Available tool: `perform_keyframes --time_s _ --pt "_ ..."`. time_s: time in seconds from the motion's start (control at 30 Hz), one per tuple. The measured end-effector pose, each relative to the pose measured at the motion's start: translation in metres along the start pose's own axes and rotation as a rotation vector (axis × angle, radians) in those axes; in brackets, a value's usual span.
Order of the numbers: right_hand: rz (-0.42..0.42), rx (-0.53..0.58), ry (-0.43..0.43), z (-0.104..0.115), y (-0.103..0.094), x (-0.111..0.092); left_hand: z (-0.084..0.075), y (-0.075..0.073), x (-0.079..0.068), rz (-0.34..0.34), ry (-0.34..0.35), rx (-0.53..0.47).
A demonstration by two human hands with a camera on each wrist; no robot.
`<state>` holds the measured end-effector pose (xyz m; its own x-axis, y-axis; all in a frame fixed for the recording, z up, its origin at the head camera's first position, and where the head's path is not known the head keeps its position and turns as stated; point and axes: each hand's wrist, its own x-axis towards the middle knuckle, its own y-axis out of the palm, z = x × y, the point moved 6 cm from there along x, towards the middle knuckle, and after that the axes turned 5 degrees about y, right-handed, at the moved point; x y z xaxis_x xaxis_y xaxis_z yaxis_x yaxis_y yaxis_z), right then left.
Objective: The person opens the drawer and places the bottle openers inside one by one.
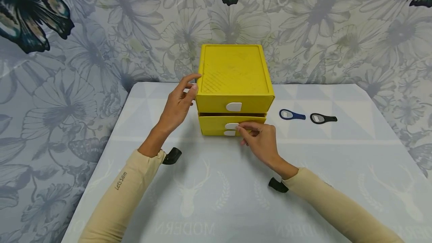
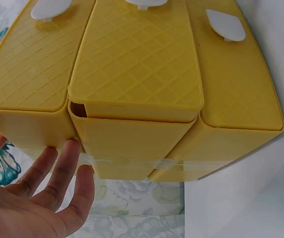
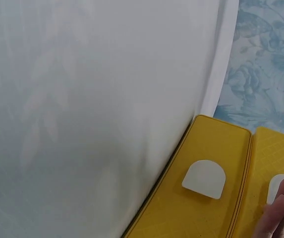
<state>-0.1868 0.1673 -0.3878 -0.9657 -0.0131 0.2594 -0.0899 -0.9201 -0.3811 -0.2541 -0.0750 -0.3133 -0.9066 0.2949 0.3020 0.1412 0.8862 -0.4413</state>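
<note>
A yellow plastic drawer unit (image 1: 236, 70) stands on the table, its three drawers stacked and each fitted with a white handle. The middle drawer (image 2: 137, 59) juts out slightly past the others, leaving a dark gap along its top edge. With thumb and forefinger, my right hand (image 1: 261, 141) pinches the white handle (image 1: 231, 126) of that drawer. My left hand (image 1: 178, 102) touches the unit's left side, thumb near the top edge and fingers spread loosely in the left wrist view. What lies inside the drawer is hidden.
To the right of the unit lie a blue-handled tool (image 1: 293, 114) and a black-handled one (image 1: 323, 118), each with an oval head. The pale patterned table (image 1: 216, 183) meets a floral wall (image 1: 152, 29) behind. Black wrist devices hang by both sleeves.
</note>
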Motion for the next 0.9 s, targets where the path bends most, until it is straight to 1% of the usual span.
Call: perform_keyframes --time_s 0.23,0.43,0.53,0.63,0.73,0.83,0.9 --pt "0.012 0.006 0.011 -0.002 0.001 0.006 0.000 0.000 -0.001 -0.006 -0.013 0.014" --pt "0.007 0.025 0.048 -0.003 0.002 0.011 0.000 0.001 -0.001 -0.003 -0.017 0.008" --pt "0.012 0.023 0.061 0.004 0.002 0.010 0.001 0.001 -0.001 -0.002 -0.019 0.018" --pt "0.017 0.024 0.063 0.016 0.000 0.010 0.001 0.001 -0.001 -0.003 -0.017 0.018" --pt "0.018 0.013 0.051 0.026 -0.002 0.008 0.001 0.001 -0.001 0.000 -0.016 0.013" --pt "0.021 0.005 0.058 0.027 -0.003 0.007 0.001 0.001 -0.001 0.002 -0.014 0.010" --pt "0.024 0.000 0.071 0.022 -0.003 0.008 0.001 0.001 0.000 0.003 -0.014 0.010"
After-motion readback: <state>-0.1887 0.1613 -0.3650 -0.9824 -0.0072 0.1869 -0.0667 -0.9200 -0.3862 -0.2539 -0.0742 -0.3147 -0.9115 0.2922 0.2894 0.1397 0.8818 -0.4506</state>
